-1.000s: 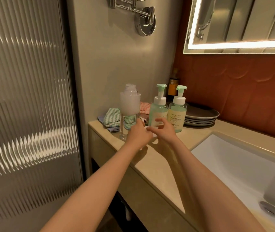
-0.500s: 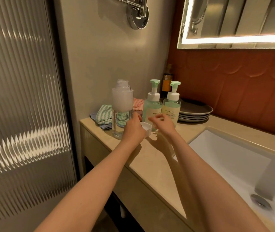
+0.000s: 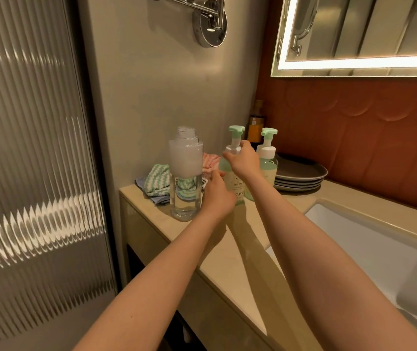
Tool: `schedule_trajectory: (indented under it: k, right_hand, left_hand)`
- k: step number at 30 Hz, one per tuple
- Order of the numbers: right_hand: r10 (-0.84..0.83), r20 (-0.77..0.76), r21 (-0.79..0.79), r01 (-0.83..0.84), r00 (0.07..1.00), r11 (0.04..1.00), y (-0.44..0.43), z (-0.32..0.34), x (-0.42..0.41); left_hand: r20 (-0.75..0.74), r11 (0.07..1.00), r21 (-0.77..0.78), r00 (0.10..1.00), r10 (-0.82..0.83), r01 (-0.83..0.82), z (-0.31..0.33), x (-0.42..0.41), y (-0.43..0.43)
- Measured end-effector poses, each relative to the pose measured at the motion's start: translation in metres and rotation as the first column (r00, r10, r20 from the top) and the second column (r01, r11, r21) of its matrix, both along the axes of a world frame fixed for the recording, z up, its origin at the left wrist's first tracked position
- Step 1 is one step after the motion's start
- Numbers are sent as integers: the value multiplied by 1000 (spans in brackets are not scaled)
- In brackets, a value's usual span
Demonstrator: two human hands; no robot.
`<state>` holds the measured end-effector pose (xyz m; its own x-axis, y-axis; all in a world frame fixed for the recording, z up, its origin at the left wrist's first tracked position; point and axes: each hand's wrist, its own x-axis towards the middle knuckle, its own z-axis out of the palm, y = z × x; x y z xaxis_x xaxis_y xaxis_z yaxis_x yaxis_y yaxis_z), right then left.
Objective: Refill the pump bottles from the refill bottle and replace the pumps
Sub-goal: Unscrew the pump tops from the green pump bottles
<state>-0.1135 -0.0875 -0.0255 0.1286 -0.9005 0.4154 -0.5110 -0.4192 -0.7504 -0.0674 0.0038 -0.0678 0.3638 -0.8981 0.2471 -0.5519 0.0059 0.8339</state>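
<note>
1. Step in hand: opening the first pump bottle. Both green-topped pumps are seated, so I judge that no refilling has begun.
2. The right hand (image 3: 241, 159) is on the near pump bottle (image 3: 237, 184), with its fingers (image 3: 228, 156) curled round the white collar of the pump (image 3: 236, 134).
3. The left hand (image 3: 217, 197) reaches to the lower body of the same bottle. Its fingers are hidden behind the back of the hand, so I cannot tell whether they hold anything.
4. The refill bottle (image 3: 185, 171) stands uncapped on the tabletop (image 3: 240, 252), just left of the left hand. It is cloudy above and clear below.
5. The far pump bottle (image 3: 269, 160) stands just beside the near one, untouched, in front of stacked plates (image 3: 301, 173).
6. Next move, as I judge it: twist the collar loose while the body is held steady. Then lift the pump straight out, since its tube will likely drip, and set it down near the sink (image 3: 367, 262).
</note>
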Motion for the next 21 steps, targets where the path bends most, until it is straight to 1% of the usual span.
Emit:
schedule_trajectory:
  k: [5,8,10,13,15,17,21]
  right_hand:
    - [-47,-143,-33,43,989,999,-1,5,-4]
    - [-37,-175,-42,30,984,999,3,7,-15]
    - [-5,-170,-21,1,985,1000,4,11,-26]
    - [47,-160,25,-44,986,999,9,17,-44]
    - [66,-150,30,-62,986,998,16,19,-53]
    - [62,-140,15,-60,988,998,22,19,-58]
    - [73,-45,61,-70,996,996,32,13,-61]
  left_hand:
    - [-25,999,-26,999,19,-20,5,3,-5]
    - [-48,998,-59,999,16,-18,6,2,-6]
    - [-71,993,-114,997,-29,21,5,0,-8]
    - [-162,983,-169,982,-94,67,3,-6,-12]
    - [-191,985,-152,975,-113,84,4,-11,-16]
    - [-179,987,-125,976,-122,100,4,-18,-21]
    - [-186,990,-113,976,-109,89,1,-29,-29]
